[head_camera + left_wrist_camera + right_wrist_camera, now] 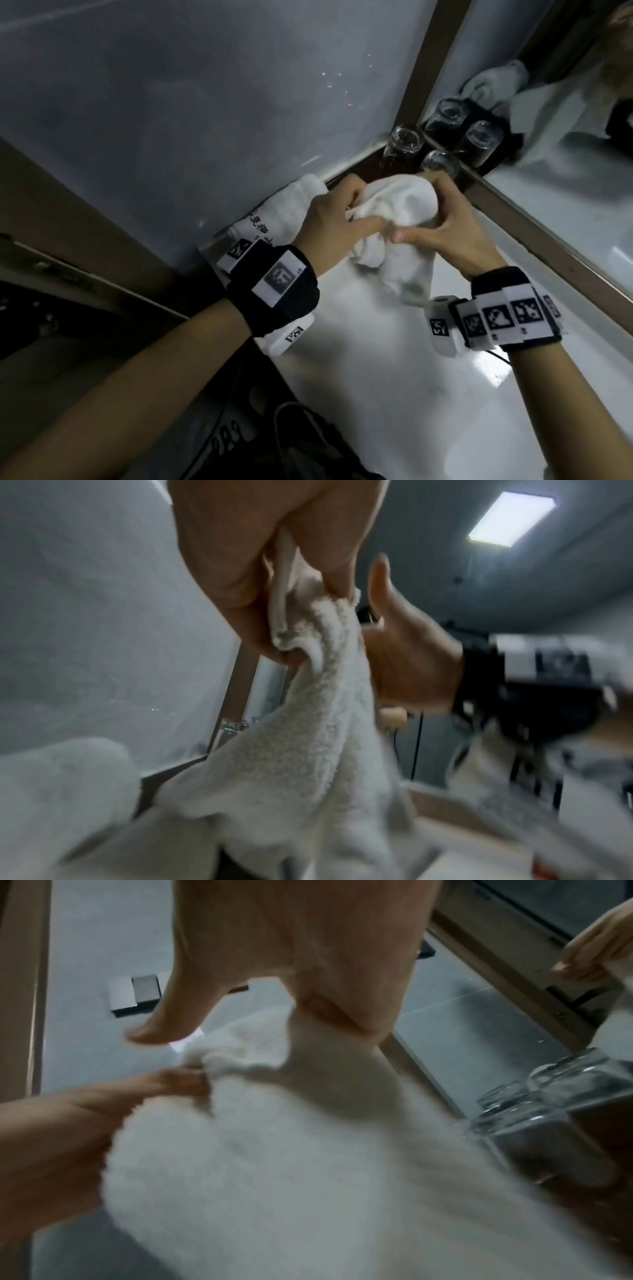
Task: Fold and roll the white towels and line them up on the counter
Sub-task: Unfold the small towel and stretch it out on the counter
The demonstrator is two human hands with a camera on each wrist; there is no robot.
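Observation:
A white towel (394, 219) hangs bunched between both hands above the white counter (394, 377). My left hand (337, 222) pinches its hemmed edge (284, 610) on the left. My right hand (442, 226) curls round the bundle's right side, fingers over its top; the towel (274, 1150) fills the right wrist view below the palm. Its loose end droops toward the counter. A second white towel (281, 216), rolled and bearing printed characters, lies against the wall behind my left wrist.
Several upturned clear glasses (407, 140) stand on a dark tray (373, 164) in the corner just beyond the towel. A mirror (548, 171) in a brown frame runs along the counter's right side. A grey wall (205, 102) bounds the left.

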